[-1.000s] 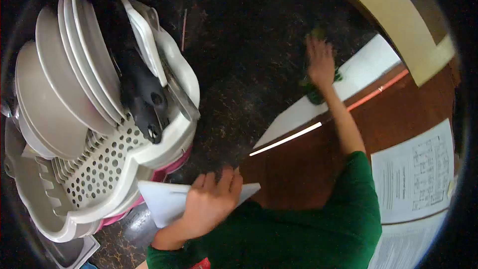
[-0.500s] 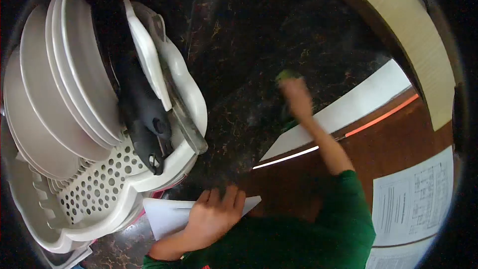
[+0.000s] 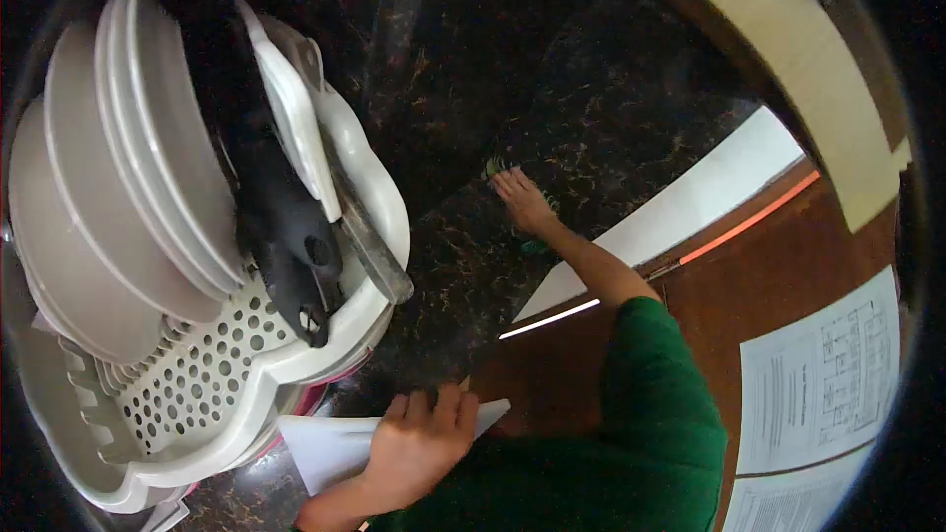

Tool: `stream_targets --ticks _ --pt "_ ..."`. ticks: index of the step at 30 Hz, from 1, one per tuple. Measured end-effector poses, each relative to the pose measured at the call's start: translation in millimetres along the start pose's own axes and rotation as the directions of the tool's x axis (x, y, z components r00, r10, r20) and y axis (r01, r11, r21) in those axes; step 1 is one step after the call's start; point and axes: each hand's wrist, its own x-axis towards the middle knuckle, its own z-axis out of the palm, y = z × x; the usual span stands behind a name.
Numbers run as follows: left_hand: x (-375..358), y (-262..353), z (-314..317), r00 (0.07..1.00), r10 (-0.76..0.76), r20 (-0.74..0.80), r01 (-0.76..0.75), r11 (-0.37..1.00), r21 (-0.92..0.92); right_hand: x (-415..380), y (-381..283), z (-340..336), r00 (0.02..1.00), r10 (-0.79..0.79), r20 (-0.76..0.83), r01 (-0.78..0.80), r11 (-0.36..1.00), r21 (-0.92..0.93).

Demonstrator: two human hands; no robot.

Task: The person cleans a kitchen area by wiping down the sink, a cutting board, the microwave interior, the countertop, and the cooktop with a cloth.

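A: Which parts does the head view show at its centre?
B: Just toward 1 o'clock, the right hand lies low over the dark countertop, fingers extended and close together toward 10 o'clock. Whether they pinch anything cannot be told.

A: And the green item?
B: It shows at the right fingertips, largely covered by the hand; its kind is too unclear to name.

A: Where is the left hand?
B: Between 6 and 7 o'clock, its fingers curled, slightly apart, over the upper edge of a white panel. The thumb is hidden.

A: What surrounds the hands?
B: From 8 to 10 o'clock, a dish rack bears upright plates and black utensils. A pale strip runs near 3 o'clock; printed sheets occupy 4 o'clock.
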Motion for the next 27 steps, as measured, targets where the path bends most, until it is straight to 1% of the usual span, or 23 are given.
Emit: stream_targets --ticks 1,2,3,4,5,6,7,8,9,10,11,12,13,14,15,17,20,21,23,26,27 --pt "-2.4 -0.8 -4.3 1.0 0.001 -0.018 -0.001 1.0 0.006 -5.5 4.8 -2.9 0.989 -0.111 0.095 0.116 0.992 -0.052" --pt "-3.1 -2.6 -8.0 0.999 0.004 -0.037 -0.004 1.0 0.014 -11.3 22.4 -5.5 0.999 0.047 0.012 -0.048 0.977 0.207" --pt "-4.2 -3.1 -11.4 0.999 0.013 -0.046 -0.012 1.0 0.016 -16.0 51.9 -20.0 0.977 0.193 -0.095 -0.175 0.969 0.172" --pt "-5.7 -2.4 -14.4 1.0 0.002 -0.019 -0.002 1.0 -0.003 -17.5 85.9 -52.6 0.925 0.326 -0.196 -0.299 0.941 0.157" --pt "-4.4 -2.2 -15.4 1.0 -0.01 0.005 0.01 1.0 -0.024 -15.0 125.1 -124.7 0.865 0.434 -0.252 -0.366 0.889 0.277" --pt "-4.1 -0.4 -15.3 0.999 -0.023 0.04 0.025 0.998 -0.052 -0.9 150.6 -191.8 0.682 0.732 0.005 -0.694 0.644 0.323" --pt "-2.8 0.1 -13.8 0.999 -0.024 0.037 0.026 0.998 -0.055 -7.4 181.3 -202.0 0.536 0.84 0.087 -0.834 0.511 0.208" --pt "-1.4 0.6 -11.3 0.999 -0.032 0.037 0.034 0.998 -0.058 -4.5 184.9 -203.4 0.593 0.787 -0.169 -0.784 0.612 0.105" --pt "0.0 1.2 -8.4 0.998 -0.045 0.036 0.047 0.997 -0.056 0.9 185.0 -200.7 0.63 0.662 -0.406 -0.73 0.683 -0.018" --pt "1.9 0.2 -2.7 1.0 -0.018 0.019 0.018 0.999 -0.034 9.7 184.1 -196.0 0.632 0.471 -0.615 -0.682 0.715 -0.154" --pt "3.5 -0.7 5.2 1.0 0.005 0.001 -0.005 1.0 -0.009 14.1 161.8 -169.5 0.708 0.503 -0.495 -0.6 0.799 -0.046" --pt "5.4 -3.4 11.1 0.999 0.033 -0.016 -0.033 0.999 0.02 15.9 123.0 -132.0 0.778 0.506 -0.372 -0.518 0.852 0.077" --pt "7.0 -4.3 13.2 1.0 0.027 -0.008 -0.027 0.999 0.021 18.6 81.2 -104.5 0.834 0.547 -0.066 -0.51 0.812 0.284" --pt "8.5 -4.0 14.4 1.0 0.017 -0.002 -0.017 1.0 0.021 19.7 47.2 -73.9 0.909 0.4 0.116 -0.408 0.912 0.048" --pt "9.6 -3.6 16.9 1.0 0.004 0.004 -0.004 1.0 0.02 12.0 19.2 -14.3 0.941 0.338 0.003 -0.336 0.936 0.105" --pt "7.0 -3.2 26.9 1.0 -0.026 -0.011 0.027 0.999 0.03 18.7 -16.6 -7.2 0.974 0.227 -0.018 -0.216 0.945 0.247" --pt "7.4 -0.5 37.6 1.0 -0.031 -0.001 0.031 0.999 0.033 18.5 -51.1 46.7 0.978 0.191 -0.084 -0.133 0.882 0.452" --pt "8.8 3.5 39.9 1.0 -0.025 0.006 0.025 0.999 0.023 20.1 -55.1 42.7 0.989 0.15 0.016 -0.142 0.892 0.43" --pt "15.2 12.4 41.4 1.0 -0.016 0.012 0.016 1.0 0.014 26.2 -56.9 23.3 0.973 0.08 0.218 -0.159 0.913 0.376" --pt "15.9 21.2 35.0 1.0 0.005 0.024 -0.005 1.0 -0.004 -2.6 -78.0 35.2 0.975 0.221 0.038 -0.221 0.921 0.321" --pt "13.2 23.2 30.5 0.999 0.016 0.034 -0.016 1.0 -0.011 -16.0 -83.2 29.8 0.962 0.261 0.084 -0.274 0.894 0.355"
